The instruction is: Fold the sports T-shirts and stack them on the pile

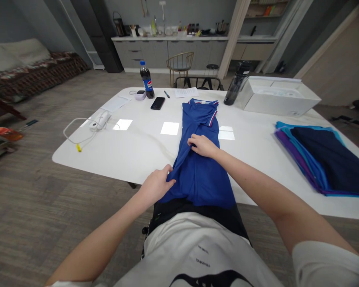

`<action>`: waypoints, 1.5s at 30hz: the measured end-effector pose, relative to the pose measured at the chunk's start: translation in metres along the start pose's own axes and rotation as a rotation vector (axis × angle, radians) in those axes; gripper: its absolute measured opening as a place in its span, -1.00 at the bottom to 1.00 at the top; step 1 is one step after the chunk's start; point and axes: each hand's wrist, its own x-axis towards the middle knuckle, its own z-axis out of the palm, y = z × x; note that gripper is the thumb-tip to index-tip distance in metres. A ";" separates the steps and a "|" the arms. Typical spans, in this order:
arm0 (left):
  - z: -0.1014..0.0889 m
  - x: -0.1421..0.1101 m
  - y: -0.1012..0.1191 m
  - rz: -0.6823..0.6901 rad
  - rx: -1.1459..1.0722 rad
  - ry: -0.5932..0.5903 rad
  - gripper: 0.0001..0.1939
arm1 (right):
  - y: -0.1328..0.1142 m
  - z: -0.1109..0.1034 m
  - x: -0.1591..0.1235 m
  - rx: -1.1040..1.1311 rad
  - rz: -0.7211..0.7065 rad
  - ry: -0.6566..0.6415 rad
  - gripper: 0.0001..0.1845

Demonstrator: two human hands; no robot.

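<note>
A blue polo shirt point(209, 171) with red and white trim lies lengthwise on the white table point(137, 147), its collar toward the far side. The near end hangs over the table's front edge, against my lap. My left hand point(157, 183) pinches the shirt's left edge close to the table edge. Farther up, my right hand point(202, 146) grips a fold of the cloth around its middle, fingers curled in. Between the two hands the left side of the shirt is lifted into a slanting fold. One sleeve lies across the upper part.
At right lies a stack of folded garments point(326, 159), beside a white box point(281, 95) and a dark bottle point(237, 83). A cola bottle point(147, 81), a phone point(158, 103), a pen point(166, 94), papers point(116, 103) and a power strip point(100, 120) with cable are at left.
</note>
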 end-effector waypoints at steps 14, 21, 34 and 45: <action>0.032 0.043 0.033 0.573 -0.457 -0.351 -0.65 | -0.005 0.003 -0.099 0.021 -0.011 -0.023 -0.65; 0.048 0.053 -0.006 0.863 -0.042 -0.052 -0.49 | -0.026 0.012 -0.133 0.146 -0.077 -0.025 -0.82; 0.041 0.049 -0.039 0.889 -0.113 -0.267 -0.47 | -0.014 -0.003 -0.184 0.165 -0.031 -0.079 -0.74; 0.039 0.054 -0.025 0.867 -0.183 -0.251 -0.75 | -0.003 -0.013 -0.223 0.382 0.087 -0.114 -0.80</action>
